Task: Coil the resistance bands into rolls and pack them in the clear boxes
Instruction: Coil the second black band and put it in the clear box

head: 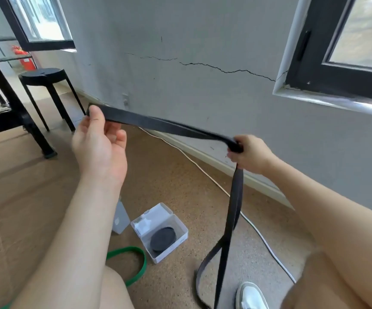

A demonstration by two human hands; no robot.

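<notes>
A long black resistance band [162,124] stretches between my hands at chest height. My left hand [100,143] pinches its folded end under the thumb. My right hand [248,153] grips the band in a fist, and the rest hangs down as a loop to the floor near my shoe. An open clear box [181,230] stands on the floor below, holding a coiled black band [163,239]. A green band [136,264] lies loose on the floor beside my left leg.
A second clear box or lid [120,219] stands left of the open box. A white cable [203,172] runs along the floor by the wall. A black stool [46,76] and a black table frame [13,101] stand at the left. My white shoe [251,296] is at the bottom.
</notes>
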